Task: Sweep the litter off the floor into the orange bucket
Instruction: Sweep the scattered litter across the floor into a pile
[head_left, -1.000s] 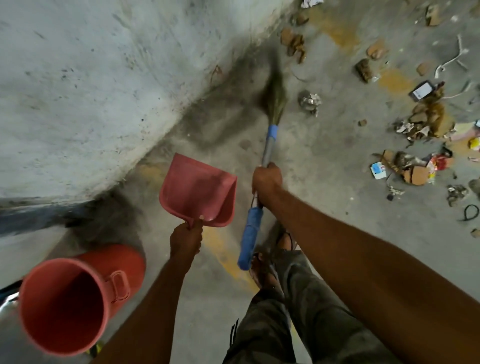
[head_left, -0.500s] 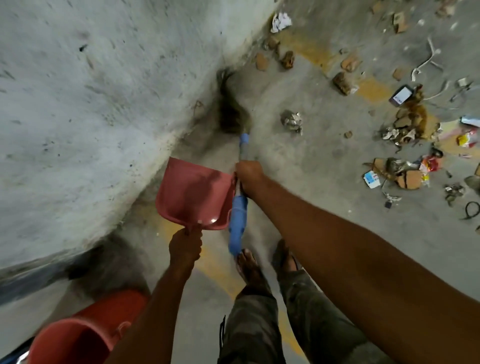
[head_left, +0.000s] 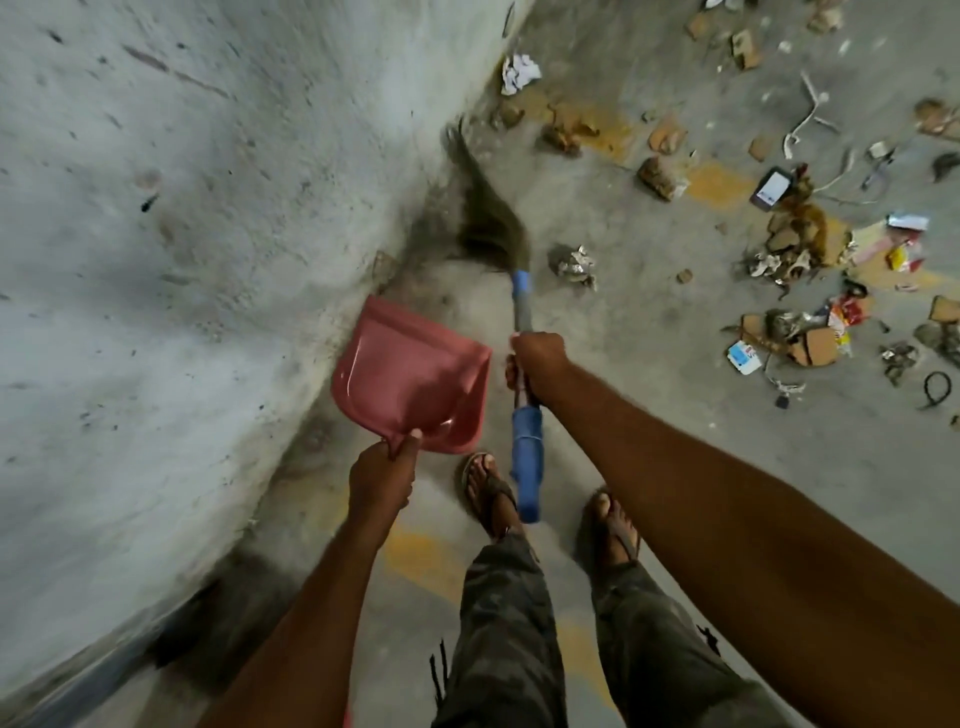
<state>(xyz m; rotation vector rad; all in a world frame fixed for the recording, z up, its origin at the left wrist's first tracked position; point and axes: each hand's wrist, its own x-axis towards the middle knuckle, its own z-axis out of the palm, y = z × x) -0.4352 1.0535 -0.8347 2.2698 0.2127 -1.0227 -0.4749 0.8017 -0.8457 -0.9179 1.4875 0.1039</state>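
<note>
My left hand (head_left: 383, 475) grips the handle of a pink dustpan (head_left: 410, 382), held above the floor beside the wall. My right hand (head_left: 537, 358) grips the blue-and-grey handle of a broom (head_left: 524, 441); its brown bristles (head_left: 485, 218) are blurred against the foot of the wall. A crumpled foil scrap (head_left: 574, 265) lies just right of the bristles. Litter (head_left: 800, 244) of cardboard, wrappers and paper is strewn over the floor to the right. The orange bucket is out of view.
A rough grey concrete wall (head_left: 182, 234) fills the left side. My two sandalled feet (head_left: 488, 493) stand on the concrete floor with faded yellow paint (head_left: 421, 561). White crumpled paper (head_left: 519, 73) lies by the wall farther ahead.
The view has shifted forward along the wall and the orange bucket has dropped out of view. The broom head has swung from the floor toward the wall's foot. Both hands keep their grips.
</note>
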